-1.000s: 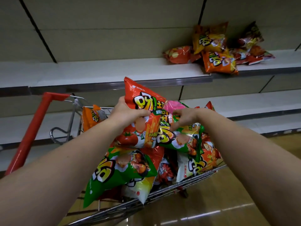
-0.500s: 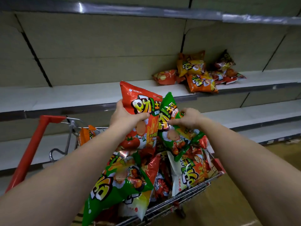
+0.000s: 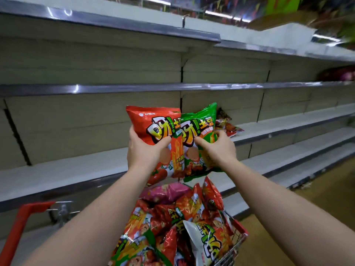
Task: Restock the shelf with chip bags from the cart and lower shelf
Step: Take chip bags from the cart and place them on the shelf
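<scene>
Both hands are up at shelf height, one chip bag each, above the cart. Left hand (image 3: 145, 150) grips the red bag (image 3: 153, 123) at its left edge: thumb curled across the front under the logo, other fingers wrapped behind, out of sight. Right hand (image 3: 217, 148) grips the green bag (image 3: 199, 120): thumb laid across the front, fingertips curled over the right edge. Both bags are upright and overlap at the middle, green edge in front of red. They're held in the air in front of the middle shelf (image 3: 76, 169), not resting on it.

Cart (image 3: 238, 244) sits below the forearms, wire rim visible at lower right, red handle (image 3: 23, 223) at lower left. It's heaped with more chip bags (image 3: 172, 217): mostly red, some green-and-white, one pink bag (image 3: 165, 192) on top near the far edge, just under the held pair.

On the middle shelf, right of the green bag, a small pile of bags (image 3: 228, 125) lies near the shelf's front edge, partly hidden behind the green one. Upper shelf (image 3: 134, 87) runs across just above the held bags; something dark red and blurry at its far right end (image 3: 338, 73), can't tell what. Wooden floor (image 3: 326, 189) at right.
</scene>
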{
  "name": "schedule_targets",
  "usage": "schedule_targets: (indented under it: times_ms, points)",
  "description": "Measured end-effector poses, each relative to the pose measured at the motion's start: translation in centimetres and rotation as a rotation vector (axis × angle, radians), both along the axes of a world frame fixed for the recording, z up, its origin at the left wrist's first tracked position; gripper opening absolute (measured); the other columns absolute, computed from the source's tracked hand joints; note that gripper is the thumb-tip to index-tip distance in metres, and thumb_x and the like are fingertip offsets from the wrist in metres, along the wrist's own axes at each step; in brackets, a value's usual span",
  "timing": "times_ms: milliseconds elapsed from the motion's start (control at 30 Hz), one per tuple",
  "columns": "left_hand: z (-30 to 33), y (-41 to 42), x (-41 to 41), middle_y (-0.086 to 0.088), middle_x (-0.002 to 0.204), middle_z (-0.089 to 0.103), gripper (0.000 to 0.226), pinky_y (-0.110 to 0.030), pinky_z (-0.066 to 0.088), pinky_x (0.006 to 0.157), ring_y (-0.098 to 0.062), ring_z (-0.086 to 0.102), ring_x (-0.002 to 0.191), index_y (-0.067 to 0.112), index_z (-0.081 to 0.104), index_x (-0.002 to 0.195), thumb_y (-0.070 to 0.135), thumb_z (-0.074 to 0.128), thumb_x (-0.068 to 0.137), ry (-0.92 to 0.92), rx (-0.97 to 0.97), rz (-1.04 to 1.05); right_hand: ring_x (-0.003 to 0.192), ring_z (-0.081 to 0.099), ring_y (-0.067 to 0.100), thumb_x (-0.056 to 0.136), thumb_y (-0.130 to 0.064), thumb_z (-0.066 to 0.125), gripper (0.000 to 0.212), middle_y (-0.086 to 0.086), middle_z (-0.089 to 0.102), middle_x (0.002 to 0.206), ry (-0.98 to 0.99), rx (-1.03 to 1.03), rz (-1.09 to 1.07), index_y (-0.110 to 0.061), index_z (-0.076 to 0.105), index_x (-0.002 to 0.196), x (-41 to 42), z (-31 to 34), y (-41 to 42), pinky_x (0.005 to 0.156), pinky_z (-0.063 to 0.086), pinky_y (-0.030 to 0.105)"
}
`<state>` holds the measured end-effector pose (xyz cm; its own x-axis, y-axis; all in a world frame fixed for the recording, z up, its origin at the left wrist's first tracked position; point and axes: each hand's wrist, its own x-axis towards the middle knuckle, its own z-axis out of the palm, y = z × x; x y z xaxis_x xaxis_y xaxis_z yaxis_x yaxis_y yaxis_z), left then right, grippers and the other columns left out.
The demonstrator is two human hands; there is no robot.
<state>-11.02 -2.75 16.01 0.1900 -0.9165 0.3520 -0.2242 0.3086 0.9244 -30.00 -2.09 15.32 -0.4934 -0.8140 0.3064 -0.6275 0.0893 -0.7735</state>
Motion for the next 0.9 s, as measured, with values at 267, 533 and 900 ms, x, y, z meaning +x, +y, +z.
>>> schedule_targets:
  times_ms: [267,533,900]
  points:
    - [3.3,1.0,-2.8,0.006,0.119,0.057,0.091,-0.044,0.044,0.100,-0.022,0.054,0.117,0.025,0.032,0.141,0.040,0.082,0.067,0.006,-0.126,-0.131,0.113,0.052,0.024,0.073,-0.065,0.063,0.077,0.006,0.055,0.124,-0.036,-0.153,-0.199,-0.017,0.044,0.130,-2.1,3.1,3.4,0.094,0.044,0.038]
    - [5.5,1.4,-7.8,0.004,0.125,0.059,0.092,-0.045,0.043,0.101,-0.021,0.055,0.117,0.026,0.035,0.139,0.049,0.081,0.062,0.008,-0.183,-0.240,0.107,0.055,0.022,0.073,-0.061,0.066,0.073,0.005,0.057,0.119,-0.053,-0.254,-0.293,-0.017,0.045,0.127,-6.8,5.5,6.4,0.092,0.045,0.037]
    - [7.0,0.9,-23.0,0.002,0.132,0.054,0.087,-0.032,0.037,0.096,-0.019,0.051,0.121,0.022,0.032,0.142,0.040,0.079,0.071,0.042,-0.222,-0.361,0.106,0.054,0.022,0.074,-0.062,0.064,0.074,0.006,0.056,0.119,-0.038,-0.285,-0.381,-0.016,0.044,0.128,-21.8,6.8,7.1,0.088,0.047,0.036]
